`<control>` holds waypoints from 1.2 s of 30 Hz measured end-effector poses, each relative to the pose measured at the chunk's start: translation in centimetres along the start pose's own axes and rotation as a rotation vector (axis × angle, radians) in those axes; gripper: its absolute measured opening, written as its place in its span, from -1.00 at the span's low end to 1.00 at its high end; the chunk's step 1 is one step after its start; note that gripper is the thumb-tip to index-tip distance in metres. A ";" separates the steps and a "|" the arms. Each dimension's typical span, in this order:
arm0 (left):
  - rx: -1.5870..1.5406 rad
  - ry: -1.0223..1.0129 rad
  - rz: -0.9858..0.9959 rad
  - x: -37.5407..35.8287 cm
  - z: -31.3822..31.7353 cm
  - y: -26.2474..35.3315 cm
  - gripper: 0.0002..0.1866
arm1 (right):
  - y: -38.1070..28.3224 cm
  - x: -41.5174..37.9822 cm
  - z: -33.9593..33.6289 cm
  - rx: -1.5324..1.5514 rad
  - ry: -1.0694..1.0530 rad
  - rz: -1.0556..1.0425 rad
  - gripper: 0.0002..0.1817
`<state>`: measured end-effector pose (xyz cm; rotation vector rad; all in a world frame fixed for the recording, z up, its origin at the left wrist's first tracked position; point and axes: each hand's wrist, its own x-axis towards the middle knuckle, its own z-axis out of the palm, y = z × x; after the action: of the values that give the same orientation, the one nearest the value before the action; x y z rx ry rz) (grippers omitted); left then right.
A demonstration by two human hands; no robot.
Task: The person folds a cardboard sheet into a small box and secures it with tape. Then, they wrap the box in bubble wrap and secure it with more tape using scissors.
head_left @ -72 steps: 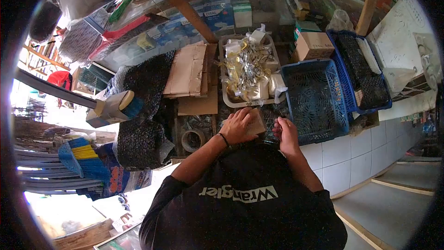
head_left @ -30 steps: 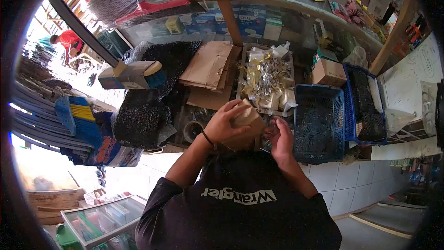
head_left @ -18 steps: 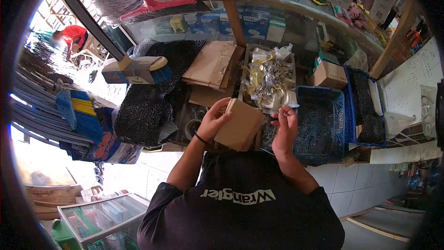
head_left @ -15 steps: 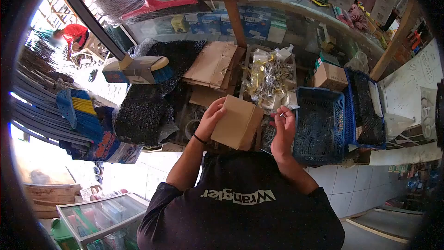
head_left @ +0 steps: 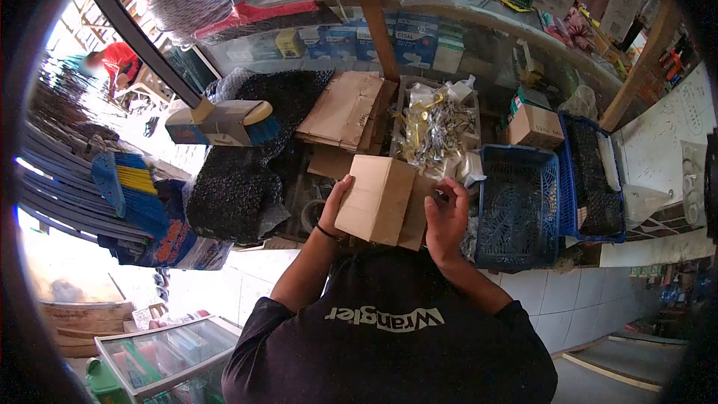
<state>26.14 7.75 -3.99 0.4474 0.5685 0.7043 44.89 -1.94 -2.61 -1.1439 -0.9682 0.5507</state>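
Note:
My left hand [head_left: 336, 208] grips a small brown cardboard box [head_left: 374, 198] by its left side, fingers mostly behind it. The box is opened out into a squared shape, with a flap reaching to the right. My right hand [head_left: 449, 218] is close to that flap, its fingers curled inward; whatever they hold, if anything, is hidden. Just beyond the hands, a tray [head_left: 404, 97] is heaped with metal pieces in clear plastic wrap [head_left: 437, 123]. Flattened cardboard boxes [head_left: 344, 108] lie stacked beyond my left hand.
A blue plastic basket [head_left: 516, 254] stands right of my right hand, beside a second blue basket [head_left: 568, 202] holding dark items. A small carton [head_left: 535, 126] sits behind them. Brushes [head_left: 221, 123] and black bubble wrap [head_left: 232, 187] are at left. A person in red [head_left: 120, 60] is far left.
The box has gone from nearly flat to squared open in my left hand. My right hand has moved slightly left and down to the flap; the small pale item at its fingertips no longer shows.

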 end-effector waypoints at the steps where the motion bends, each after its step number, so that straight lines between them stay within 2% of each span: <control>1: -0.042 -0.023 -0.004 0.1 -0.3 -0.1 -0.43 | -0.2 -0.1 0.0 0.059 0.002 -0.013 -0.53; 2: -0.085 -0.046 -0.008 0.2 -0.4 -0.3 -0.43 | -0.5 -0.1 0.0 0.118 0.004 -0.026 -0.53; 6: -0.236 -0.121 -0.018 0.4 0.0 -1.0 -0.42 | -2.5 -0.1 0.5 0.025 -0.051 -0.221 -0.52; 8: -0.220 -0.092 -0.031 0.1 0.7 -1.4 -0.41 | -3.4 0.0 0.7 -0.044 -0.083 -0.287 -0.50; 11: -0.214 -0.119 -0.087 -0.2 1.4 -1.4 -0.39 | -3.4 -0.1 0.5 -0.163 -0.161 -0.261 -0.48; 17: -0.159 -0.127 -0.106 -0.2 1.6 -1.8 -0.39 | -3.0 -0.8 1.5 -0.017 -0.099 -0.128 -0.50; 20: -0.056 -0.047 -0.105 -0.3 2.0 -1.7 -0.41 | -2.4 -0.7 1.9 0.120 0.010 0.030 -0.51; 23: 0.163 -0.043 0.021 -0.1 1.9 -2.4 -0.36 | -1.2 -0.8 1.0 -0.070 0.018 0.075 -0.53; 26: 0.281 -0.026 0.123 -0.4 3.2 -2.3 -0.35 | -0.3 -1.0 0.8 -0.092 0.034 0.080 -0.52; 29: 0.275 -0.085 0.178 0.0 2.4 -2.6 -0.41 | 0.0 -0.8 0.6 -0.057 0.061 0.127 -0.52; 32: 0.352 -0.037 0.281 0.0 2.5 -2.8 -0.42 | -0.1 -0.7 0.7 0.062 0.061 0.177 -0.55; 36: 0.422 0.009 0.337 -0.8 4.6 -2.4 -0.46 | 0.6 -0.8 0.4 0.016 0.031 0.208 -0.57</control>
<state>29.59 4.68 -1.59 0.9487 0.6596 0.9100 44.19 -2.19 -3.44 -1.2425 -0.8220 0.7042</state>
